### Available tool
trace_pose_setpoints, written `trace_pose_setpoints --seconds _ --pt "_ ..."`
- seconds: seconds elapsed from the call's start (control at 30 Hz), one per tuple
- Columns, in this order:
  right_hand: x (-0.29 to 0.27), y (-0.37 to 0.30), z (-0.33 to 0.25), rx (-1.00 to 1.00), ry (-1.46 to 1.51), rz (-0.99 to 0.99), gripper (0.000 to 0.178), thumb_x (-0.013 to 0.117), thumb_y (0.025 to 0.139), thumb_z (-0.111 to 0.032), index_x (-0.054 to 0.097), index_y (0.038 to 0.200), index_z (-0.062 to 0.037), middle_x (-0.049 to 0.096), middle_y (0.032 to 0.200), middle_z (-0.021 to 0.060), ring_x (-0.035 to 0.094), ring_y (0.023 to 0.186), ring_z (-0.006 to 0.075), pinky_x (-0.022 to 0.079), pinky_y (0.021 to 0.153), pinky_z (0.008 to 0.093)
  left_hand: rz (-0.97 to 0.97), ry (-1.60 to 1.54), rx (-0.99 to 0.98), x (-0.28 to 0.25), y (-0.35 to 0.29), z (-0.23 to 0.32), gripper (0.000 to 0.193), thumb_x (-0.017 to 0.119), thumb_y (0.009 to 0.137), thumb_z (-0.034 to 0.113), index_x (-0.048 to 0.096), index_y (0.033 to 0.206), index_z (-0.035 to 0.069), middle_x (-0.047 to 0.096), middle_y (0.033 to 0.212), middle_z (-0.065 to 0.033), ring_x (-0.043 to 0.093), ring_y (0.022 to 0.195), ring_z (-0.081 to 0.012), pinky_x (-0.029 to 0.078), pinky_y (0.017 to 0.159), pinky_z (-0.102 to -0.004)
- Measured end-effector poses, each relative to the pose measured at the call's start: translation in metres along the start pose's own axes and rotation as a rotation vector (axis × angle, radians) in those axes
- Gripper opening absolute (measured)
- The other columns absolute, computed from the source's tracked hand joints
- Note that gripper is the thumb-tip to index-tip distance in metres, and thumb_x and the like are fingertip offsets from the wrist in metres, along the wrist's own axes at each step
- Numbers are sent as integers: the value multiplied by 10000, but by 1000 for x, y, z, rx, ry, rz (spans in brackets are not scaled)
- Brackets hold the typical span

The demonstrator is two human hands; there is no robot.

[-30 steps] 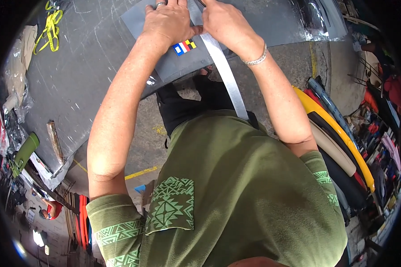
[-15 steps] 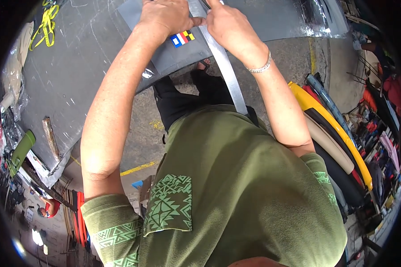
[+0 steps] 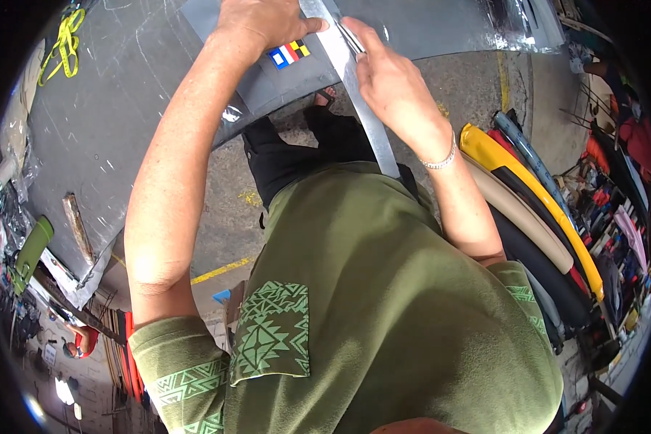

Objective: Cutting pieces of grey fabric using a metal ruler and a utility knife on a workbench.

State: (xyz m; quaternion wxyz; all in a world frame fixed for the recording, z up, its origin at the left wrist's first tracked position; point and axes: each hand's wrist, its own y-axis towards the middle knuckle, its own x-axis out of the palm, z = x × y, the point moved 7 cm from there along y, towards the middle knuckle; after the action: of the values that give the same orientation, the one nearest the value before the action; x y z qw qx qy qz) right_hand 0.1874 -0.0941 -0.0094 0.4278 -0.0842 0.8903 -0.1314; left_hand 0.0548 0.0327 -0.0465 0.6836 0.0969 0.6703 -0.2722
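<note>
A long metal ruler [image 3: 371, 129] runs from the top of the picture across the grey sheet [image 3: 264, 90] and past the table's near edge, toward my waist. My left hand [image 3: 257, 22] lies on the sheet left of the ruler, its thumb stretched onto the metal; the upper edge cuts off its other fingers. In my right hand [image 3: 398, 90] is a slim silver utility knife [image 3: 351, 36], held along the ruler's right side. Its tip cannot be made out clearly. A small patch of coloured flag squares [image 3: 289, 53] sits on the sheet below my left hand.
The dark worktable [image 3: 123, 101] carries a yellow tape measure [image 3: 66, 43] at far left and a worn stick [image 3: 78, 228]. Rolls of material, one yellow [image 3: 550, 206], stand on the right. Another person in red [image 3: 83, 340] is at lower left.
My right hand has slid toward me along the ruler, a little to the right, and the knife now shows more. My left hand stays by the ruler; the whole view has shifted slightly.
</note>
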Motion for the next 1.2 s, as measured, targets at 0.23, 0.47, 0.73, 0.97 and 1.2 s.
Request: trace_pose_setpoints --seconds 0.23,0.47,0.73,0.97,1.2 --pt "1 -20 7 -67 -10 70 530 528 964 -45 442 1483 -109 693 938 262 679 922 448 532 842 553 -218 64 -61 -22 -3 13 1101 722 843 617 283 1560 -94 297 1633 -290 268 1527 -466 313 1217 -553" --pt "-2 -31 21 12 48 80 521 532 971 -63 445 1482 -115 692 951 269 676 931 459 531 865 550 -123 17 -3 -17 8 22 1113 741 829 611 284 1557 -95 298 1630 -294 263 1529 -463 313 1217 -550" --pt "-32 -38 47 273 355 115 640 670 976 -170 345 1513 -48 651 1085 110 640 665 130 550 617 301 -159 40 -21 -14 8 19 1125 745 825 617 282 1549 -109 293 1629 -302 267 1527 -464 311 1219 -550" --pt "-95 -46 106 76 398 210 495 596 912 94 518 1391 -4 575 1220 122 721 945 173 627 841 289 -214 67 -66 -19 0 11 1137 726 840 632 255 1555 -115 271 1634 -311 258 1528 -469 308 1224 -542" --pt "-120 -10 68 -232 191 387 351 656 1002 -162 610 1320 -21 725 940 72 690 839 197 559 783 346 -231 77 -59 -23 0 13 1153 736 821 650 273 1537 -126 269 1623 -333 249 1522 -491 312 1225 -526"
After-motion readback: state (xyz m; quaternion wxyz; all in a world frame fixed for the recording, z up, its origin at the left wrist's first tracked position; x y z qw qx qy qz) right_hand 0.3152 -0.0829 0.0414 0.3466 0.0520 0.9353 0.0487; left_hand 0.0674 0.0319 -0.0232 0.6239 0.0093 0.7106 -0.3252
